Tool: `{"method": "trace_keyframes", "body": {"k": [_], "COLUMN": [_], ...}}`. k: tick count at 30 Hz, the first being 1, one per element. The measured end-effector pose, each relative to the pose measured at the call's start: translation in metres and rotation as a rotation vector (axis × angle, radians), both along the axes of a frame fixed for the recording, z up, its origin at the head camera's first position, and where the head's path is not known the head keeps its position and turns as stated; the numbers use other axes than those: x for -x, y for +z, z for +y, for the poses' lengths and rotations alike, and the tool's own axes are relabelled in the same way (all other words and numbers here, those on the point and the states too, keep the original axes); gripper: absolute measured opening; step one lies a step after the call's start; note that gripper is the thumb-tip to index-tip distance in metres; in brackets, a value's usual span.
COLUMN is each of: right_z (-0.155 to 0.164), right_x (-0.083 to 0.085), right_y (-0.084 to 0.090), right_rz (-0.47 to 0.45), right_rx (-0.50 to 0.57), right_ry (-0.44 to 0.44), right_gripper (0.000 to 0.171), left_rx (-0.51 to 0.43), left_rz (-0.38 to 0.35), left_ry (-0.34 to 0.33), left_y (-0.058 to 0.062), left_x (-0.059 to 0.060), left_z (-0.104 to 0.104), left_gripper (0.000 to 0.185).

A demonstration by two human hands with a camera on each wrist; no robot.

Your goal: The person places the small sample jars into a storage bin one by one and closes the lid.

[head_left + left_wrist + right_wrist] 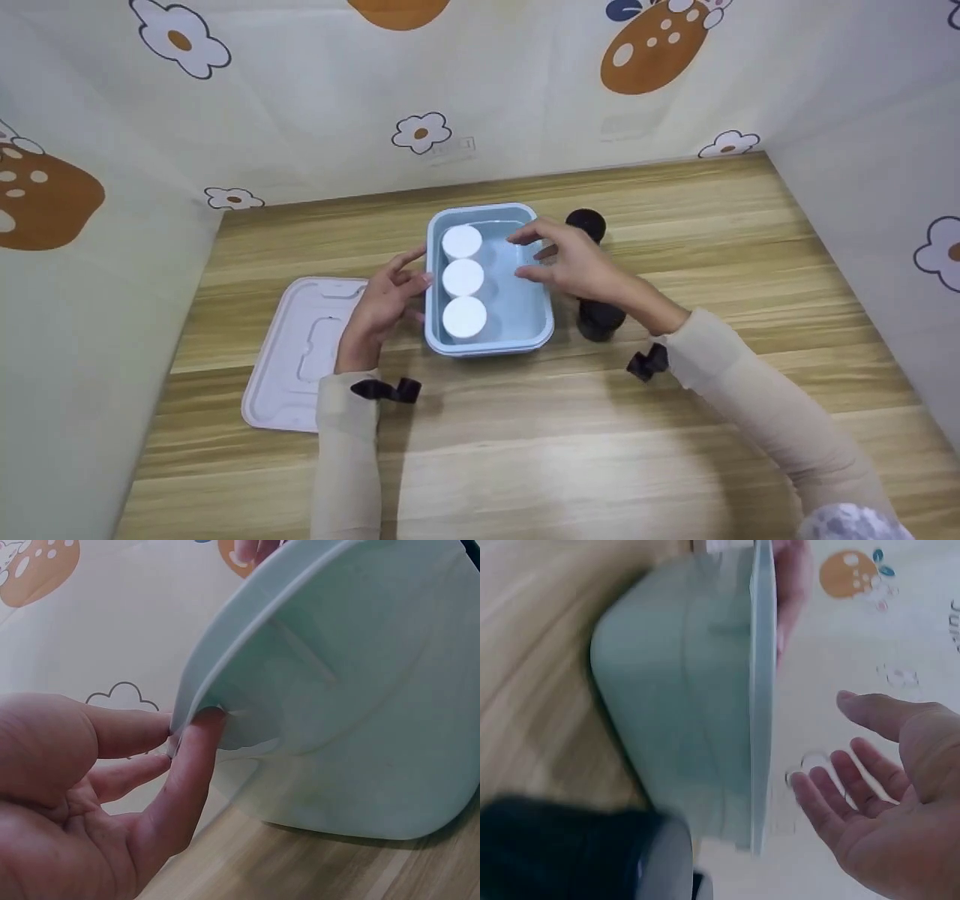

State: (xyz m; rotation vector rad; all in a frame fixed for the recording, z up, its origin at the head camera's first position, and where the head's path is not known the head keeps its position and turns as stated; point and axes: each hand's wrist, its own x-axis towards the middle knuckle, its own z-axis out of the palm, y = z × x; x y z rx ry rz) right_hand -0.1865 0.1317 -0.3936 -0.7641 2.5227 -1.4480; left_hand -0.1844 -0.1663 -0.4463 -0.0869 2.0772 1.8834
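A light blue plastic box (489,349) stands on the wooden table. Three round white-topped containers (463,278) line its left side inside. My left hand (381,306) grips the box's left rim; in the left wrist view one finger (196,772) hooks under the rim while others touch its outer edge. Over the right part of the box hovers my right hand (576,261), its fingers spread apart from the thumb and nothing between them. The right wrist view shows this hand (889,802) apart from the box's rim.
Black cylindrical containers (600,319) stand in a row right of the box, partly hidden under the right hand and wrist. A pale rectangular lid (274,382) lies left, partly beneath the left arm. Patterned sheets (510,97) rise behind and at both sides of the table.
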Motion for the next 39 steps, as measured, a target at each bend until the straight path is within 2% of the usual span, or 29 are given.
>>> {"method": "trace_keyframes", "body": {"k": [3,8,11,21,27,33,39], "right_z": [0.018,0.045,0.057,0.094,0.105,0.108,0.108], "right_x": [0.01,0.026,0.036,0.061,0.071,0.073,0.076], "right_y": [0.002,0.001,-0.003,-0.033,-0.05,-0.063,-0.072], "right_rz": [-0.001,0.007,-0.019,-0.1,-0.2,-0.287,-0.315], "right_rx": [0.024,-0.017,-0.003,0.086,0.115,0.11,0.105], "right_ry": [-0.02,-0.095,-0.134,-0.235,-0.225,-0.191,-0.168], "right_gripper": [0.04,0.043,0.046,0.061,0.072,0.081,0.082], "left_rx": [0.003,-0.001,-0.007,-0.004,0.0,0.006,0.017], "left_rz": [0.004,0.01,0.011,0.001,0.002,0.007,-0.006], "left_ry": [0.001,0.003,0.004,-0.005,-0.002,-0.002,0.004], "left_y": [0.0,-0.001,-0.001,-0.001,-0.001,-0.001,-0.001], "left_x": [-0.001,-0.001,-0.001,-0.001,-0.001,-0.001,0.0], "left_z": [0.0,0.0,-0.001,0.0,0.0,0.0,0.001], "left_gripper": [0.058,0.058,0.058,0.059,0.059,0.058,0.057]}}
